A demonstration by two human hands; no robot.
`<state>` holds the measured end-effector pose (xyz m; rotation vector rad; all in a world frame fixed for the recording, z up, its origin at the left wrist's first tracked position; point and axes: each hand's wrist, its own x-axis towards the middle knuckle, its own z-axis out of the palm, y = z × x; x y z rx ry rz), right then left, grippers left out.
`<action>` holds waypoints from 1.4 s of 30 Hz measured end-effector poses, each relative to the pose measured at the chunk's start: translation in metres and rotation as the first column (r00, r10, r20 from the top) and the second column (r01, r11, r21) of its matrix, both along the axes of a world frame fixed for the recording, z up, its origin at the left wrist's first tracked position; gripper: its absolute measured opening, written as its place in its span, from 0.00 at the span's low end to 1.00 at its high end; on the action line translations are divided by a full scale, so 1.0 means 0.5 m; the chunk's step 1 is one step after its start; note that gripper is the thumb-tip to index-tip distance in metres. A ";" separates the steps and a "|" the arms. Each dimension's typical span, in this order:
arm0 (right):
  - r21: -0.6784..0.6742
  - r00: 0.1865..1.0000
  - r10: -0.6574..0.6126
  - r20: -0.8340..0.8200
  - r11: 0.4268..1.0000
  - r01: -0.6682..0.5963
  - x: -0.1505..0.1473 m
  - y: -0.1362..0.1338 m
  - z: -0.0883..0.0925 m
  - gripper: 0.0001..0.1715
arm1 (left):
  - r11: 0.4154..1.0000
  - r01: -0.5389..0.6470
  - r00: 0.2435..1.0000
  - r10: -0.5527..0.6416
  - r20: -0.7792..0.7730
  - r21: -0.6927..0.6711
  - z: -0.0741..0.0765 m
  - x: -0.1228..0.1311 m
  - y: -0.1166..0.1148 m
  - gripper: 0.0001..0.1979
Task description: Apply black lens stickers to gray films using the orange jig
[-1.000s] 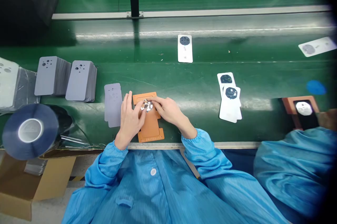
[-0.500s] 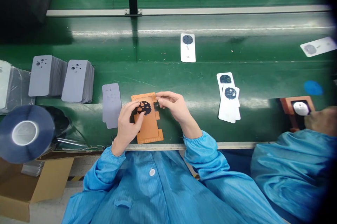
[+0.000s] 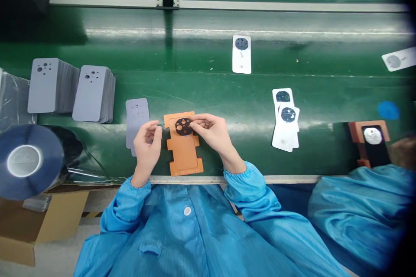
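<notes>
An orange jig (image 3: 183, 155), a phone-shaped plate with side tabs, lies flat on the bench in front of me. Over its upper end is a round black piece with several holes (image 3: 183, 127), orange showing through them. My right hand (image 3: 211, 131) pinches the right edge of this black piece between thumb and fingertips. Left of the jig and apart from it, my left hand (image 3: 147, 145) is raised with loosely bent fingers and nothing visible in it. Behind that hand lie a few grey phone-shaped sheets (image 3: 136, 114), partly covered by it.
Two stacks of grey sheets (image 3: 43, 86) stand at the left, by a large film roll (image 3: 52, 155). White sheets with dark discs (image 3: 284, 131) overlap at the right; another (image 3: 241, 62) lies farther back. A co-worker's sleeve (image 3: 354, 207) and brown jig (image 3: 383, 131) are at far right.
My left hand has let go of the black piece and drawn back to the left. My right hand has moved from the jig's corner onto the piece's right edge. The view has shifted slightly.
</notes>
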<state>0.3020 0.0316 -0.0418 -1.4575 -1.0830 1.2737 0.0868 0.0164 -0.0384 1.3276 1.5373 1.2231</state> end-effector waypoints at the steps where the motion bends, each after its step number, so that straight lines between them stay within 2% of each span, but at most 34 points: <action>1: 0.010 1.000 0.007 0.017 1.000 -0.008 -0.003 -0.001 0.000 0.16 | 0.998 0.021 1.000 -0.020 0.004 -0.058 -0.001 -0.002 0.004 0.10; 5: 0.044 0.992 0.020 0.121 0.999 -0.026 -0.018 -0.006 -0.004 0.14 | 0.970 0.126 0.992 -0.120 0.038 -0.208 -0.008 0.000 0.016 0.09; 11: 0.038 0.977 0.028 0.213 0.999 -0.037 -0.025 -0.009 -0.013 0.14 | 0.949 0.154 0.988 -0.148 0.043 -0.276 -0.018 0.011 0.026 0.10; 23: 0.070 0.958 0.024 0.284 0.996 -0.046 -0.029 -0.012 -0.017 0.13 | 0.941 0.157 0.988 -0.153 0.037 -0.300 -0.024 0.016 0.030 0.12; 30: 0.247 0.912 -0.025 0.409 0.965 -0.084 -0.026 -0.011 -0.021 0.14 | 0.944 0.149 0.989 -0.148 0.024 -0.295 -0.025 0.020 0.032 0.12; 38: 0.180 0.854 0.075 0.515 0.965 -0.193 -0.020 -0.009 -0.015 0.16 | 0.939 0.151 0.988 -0.156 0.008 -0.309 -0.013 0.025 0.035 0.12; 42: 0.140 0.799 0.132 0.586 0.955 -0.260 -0.013 -0.008 -0.007 0.17 | 0.938 0.145 0.988 -0.157 -0.012 -0.314 -0.010 0.026 0.035 0.12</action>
